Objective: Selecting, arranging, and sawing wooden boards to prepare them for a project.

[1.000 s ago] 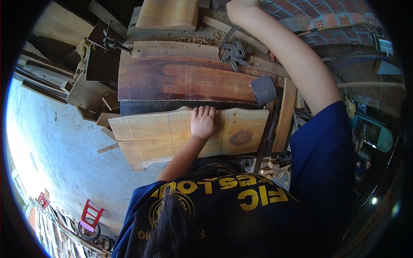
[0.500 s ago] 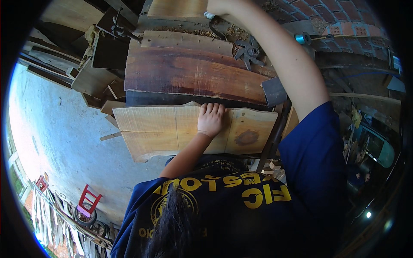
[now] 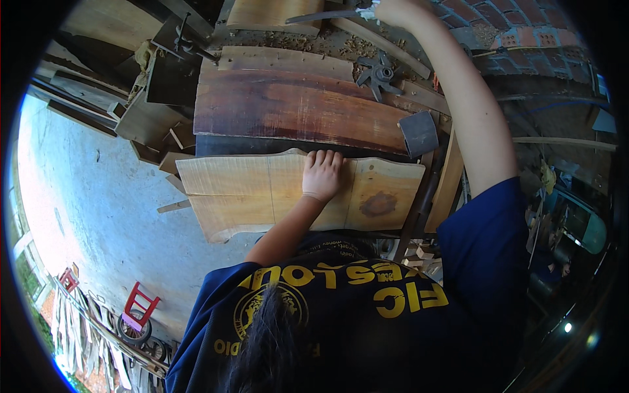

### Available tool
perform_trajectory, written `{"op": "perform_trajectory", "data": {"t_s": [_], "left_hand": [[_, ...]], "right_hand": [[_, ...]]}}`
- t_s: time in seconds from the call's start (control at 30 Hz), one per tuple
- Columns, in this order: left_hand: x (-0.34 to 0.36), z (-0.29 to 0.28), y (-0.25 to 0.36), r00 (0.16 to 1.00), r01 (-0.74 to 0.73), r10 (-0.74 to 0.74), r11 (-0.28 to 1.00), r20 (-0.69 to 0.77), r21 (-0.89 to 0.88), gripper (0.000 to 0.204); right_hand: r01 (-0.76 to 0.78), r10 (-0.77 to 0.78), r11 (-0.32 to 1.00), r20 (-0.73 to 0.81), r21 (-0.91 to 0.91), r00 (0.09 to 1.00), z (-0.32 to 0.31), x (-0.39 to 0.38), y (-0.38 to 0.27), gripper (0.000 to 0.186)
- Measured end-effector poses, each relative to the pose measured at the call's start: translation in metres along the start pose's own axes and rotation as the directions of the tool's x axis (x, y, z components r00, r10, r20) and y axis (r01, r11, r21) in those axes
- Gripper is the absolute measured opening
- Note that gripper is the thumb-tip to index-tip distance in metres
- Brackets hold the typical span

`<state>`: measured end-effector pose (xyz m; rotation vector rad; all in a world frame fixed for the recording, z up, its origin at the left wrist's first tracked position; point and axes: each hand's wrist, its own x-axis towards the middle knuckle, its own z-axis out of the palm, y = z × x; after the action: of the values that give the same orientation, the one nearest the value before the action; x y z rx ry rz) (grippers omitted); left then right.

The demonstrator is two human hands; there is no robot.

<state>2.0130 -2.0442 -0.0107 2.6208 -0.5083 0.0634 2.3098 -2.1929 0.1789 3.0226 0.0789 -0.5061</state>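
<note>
A pale wooden board [image 3: 236, 190] with a wavy far edge and a dark knot stands tilted against my front. My left hand [image 3: 322, 175] lies on it, fingers closed over the far edge. Stretched out to the far side, my right hand [image 3: 398, 12] is closed at the white-wrapped end of a long, dark, slightly curved blade-like tool [image 3: 321, 16]. The hand is partly cut off by the picture's top edge, and the tool's exact kind does not show. Beyond the pale board lies a reddish-brown board [image 3: 295, 108].
A star-shaped metal part [image 3: 379, 76] and wood shavings [image 3: 347, 46] lie past the boards. A grey sanding-belt-like loop [image 3: 418, 133] rests at the brown board's right end. A clamp [image 3: 187, 42] and offcuts [image 3: 151, 131] sit left. A red-framed cart [image 3: 141, 306] stands on the floor.
My right hand has moved right, lifting the dark tool off the shavings so that it now points left over the far board. My left hand keeps its place on the pale board.
</note>
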Motion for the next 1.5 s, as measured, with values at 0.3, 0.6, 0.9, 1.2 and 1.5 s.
{"op": "perform_trajectory", "data": {"t_s": [0.3,0.6,0.9,1.2,1.5], "left_hand": [[-0.001,0.003,-0.001,1.000,0.006,-0.006,1.000,-0.008,0.005,0.018],[0.000,0.001,0.001,1.000,0.008,-0.009,1.000,0.020,0.009,0.020],[0.001,0.001,0.000,0.999,0.017,-0.018,1.000,0.033,0.009,0.021],[-0.001,0.004,0.000,0.999,0.012,-0.011,1.000,0.034,-0.005,0.020],[-0.001,0.005,0.000,0.999,0.002,-0.002,1.000,-0.035,-0.006,0.018]], "right_hand": [[-0.045,0.037,0.875,-0.026,-0.482,0.999,-0.001,-0.016,-0.052,0.027],[0.148,-0.114,0.939,0.128,-0.310,0.985,0.015,0.018,-0.140,0.031],[0.072,-0.074,0.997,0.261,0.019,0.962,-0.007,0.042,-0.141,0.038],[0.042,-0.073,0.970,0.121,0.239,0.990,0.013,0.081,-0.056,0.039],[-0.011,0.015,0.999,-0.100,0.044,0.995,-0.007,0.038,-0.053,0.042]]}}
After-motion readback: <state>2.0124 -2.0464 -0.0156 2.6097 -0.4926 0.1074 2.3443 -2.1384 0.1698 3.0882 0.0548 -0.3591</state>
